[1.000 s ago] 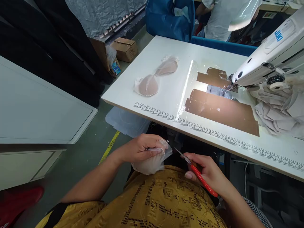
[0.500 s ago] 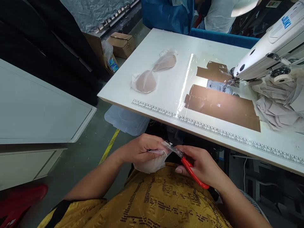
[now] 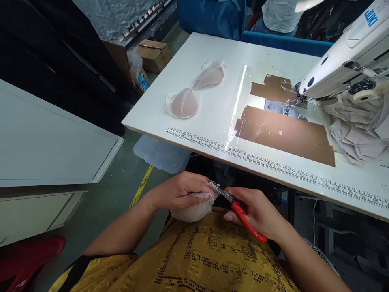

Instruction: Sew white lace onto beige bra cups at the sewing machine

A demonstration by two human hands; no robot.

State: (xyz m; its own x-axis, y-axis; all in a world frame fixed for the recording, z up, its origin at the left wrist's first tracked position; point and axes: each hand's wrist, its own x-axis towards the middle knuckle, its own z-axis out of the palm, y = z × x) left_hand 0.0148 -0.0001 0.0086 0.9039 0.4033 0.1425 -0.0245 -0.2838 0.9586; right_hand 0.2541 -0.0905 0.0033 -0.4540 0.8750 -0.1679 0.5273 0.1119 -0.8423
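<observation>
The white desk (image 3: 212, 121) spreads from eleven to four o'clock, bearing the JUKI sewing machine (image 3: 343, 56) at two and crumpled beige fabric (image 3: 358, 138) at three. A two-cupped sheer bra piece (image 3: 184, 105) lies at twelve. Off the desk, at six, the left hand (image 3: 184, 192) has its fingers pinched on a pale sheer cup piece (image 3: 192, 213). Toward half past four, the right hand (image 3: 255, 209) has its fingers wrapped round red-handled scissors (image 3: 241, 213), blades at the piece's edge (whether parted, I cannot tell).
</observation>
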